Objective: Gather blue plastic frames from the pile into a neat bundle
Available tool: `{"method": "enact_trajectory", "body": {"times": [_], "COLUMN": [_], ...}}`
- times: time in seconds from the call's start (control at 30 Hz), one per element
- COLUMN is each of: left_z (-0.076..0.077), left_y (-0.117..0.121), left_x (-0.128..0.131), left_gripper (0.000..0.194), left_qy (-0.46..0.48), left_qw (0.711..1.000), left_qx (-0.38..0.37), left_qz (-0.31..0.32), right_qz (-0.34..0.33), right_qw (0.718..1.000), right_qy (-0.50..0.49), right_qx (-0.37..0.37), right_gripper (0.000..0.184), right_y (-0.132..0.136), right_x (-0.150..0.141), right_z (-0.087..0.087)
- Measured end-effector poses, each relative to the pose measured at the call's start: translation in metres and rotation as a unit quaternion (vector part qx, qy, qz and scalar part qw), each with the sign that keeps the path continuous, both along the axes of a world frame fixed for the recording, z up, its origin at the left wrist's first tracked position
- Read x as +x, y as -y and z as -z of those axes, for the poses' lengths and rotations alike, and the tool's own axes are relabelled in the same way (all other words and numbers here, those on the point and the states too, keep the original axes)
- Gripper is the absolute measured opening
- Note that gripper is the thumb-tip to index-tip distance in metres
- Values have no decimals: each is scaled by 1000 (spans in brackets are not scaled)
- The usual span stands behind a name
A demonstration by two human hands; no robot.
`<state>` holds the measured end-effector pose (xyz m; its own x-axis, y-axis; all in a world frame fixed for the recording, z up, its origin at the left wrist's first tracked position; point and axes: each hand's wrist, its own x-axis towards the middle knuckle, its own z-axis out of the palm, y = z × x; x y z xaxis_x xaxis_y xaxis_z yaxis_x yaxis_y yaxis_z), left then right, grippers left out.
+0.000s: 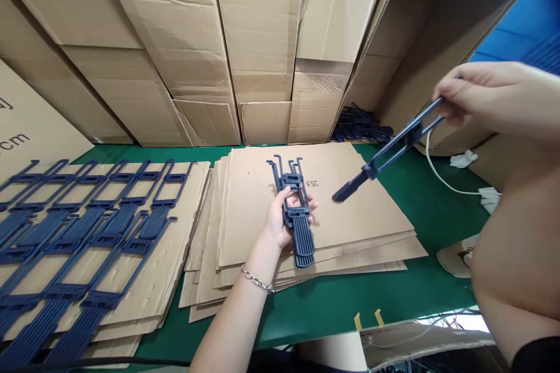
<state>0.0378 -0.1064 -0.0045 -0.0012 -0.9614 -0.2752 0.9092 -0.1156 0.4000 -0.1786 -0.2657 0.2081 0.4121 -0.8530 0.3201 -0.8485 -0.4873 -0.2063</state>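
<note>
Left hand (282, 218) is closed around a small bundle of dark blue plastic clips (296, 215), holding them upright-ish over a stack of cardboard sheets (350, 215) that lies on the green table (332, 303). Right hand (485, 96), raised well above and to the right of the stack, pinches the forked end of a single clip (385, 154) between fingers and thumb, its flat end slanting down toward the sheets without touching them. More clips (87, 227) lie in overlapping rows on another cardboard sheet (184, 233) at the left, cartons (184, 41) stand behind, and an open box (437, 35) at the right holds a heap of clips (361, 125).
</note>
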Motion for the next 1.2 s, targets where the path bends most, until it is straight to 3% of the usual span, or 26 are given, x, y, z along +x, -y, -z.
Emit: {"method": "enact_trajectory", "body": {"times": [0.1,0.2,0.27,0.33,0.43,0.5,0.53,0.6,0.63,0.67,0.7,0.77,0.8,0.9,0.97,1.07,1.2], "left_z": [2,4,4,4,2,0,0,0,0,1,2,3,3,3,3,5,5], "left_y": [0,-2,-3,-4,-5,-6,-6,-5,-5,-4,-3,-1,0,0,0,0,1], "left_x": [0,-1,-1,1,4,6,7,8,9,9,9,10,10,10,10,10,10], "left_gripper": [36,45,49,45,36,37,39,42,43,43,42,39,38,40,41,42,42], "left_qy": [-4,1,10,21,56,59,52,34,27,23,19,13,11,-1,-15,-25,-29], "left_qw": [999,996,994,996,998,998,998,997,996,994,992,986,983,976,975,965,959], "left_qx": [-15,-33,-46,-38,7,18,21,39,53,69,87,123,141,175,185,217,231], "left_qz": [37,85,98,77,9,-21,-30,-55,-69,-83,-94,-113,-120,-129,-126,-145,-161], "right_qz": [-138,-256,-285,-278,-322,-363,-342,-222,-127,-32,31,81,101,93,70,44,-2], "right_qw": [988,957,944,932,869,814,823,898,936,961,968,969,967,967,969,973,975], "right_qy": [4,-51,-56,-30,44,104,128,106,54,-33,-74,-132,-160,-213,-225,-226,-222], "right_qx": [68,127,157,232,374,441,434,366,324,272,238,194,170,101,71,29,-9], "right_gripper": [30,26,24,26,25,38,40,38,37,40,51,94,102,95,82,72,62], "right_y": [-19,-32,-40,-44,-25,13,41,109,145,180,210,257,272,296,304,315,333], "right_x": [50,116,154,177,169,140,123,89,75,64,57,48,46,40,35,32,38], "right_z": [26,68,94,110,105,88,79,70,72,80,92,125,145,197,220,238,248]}}
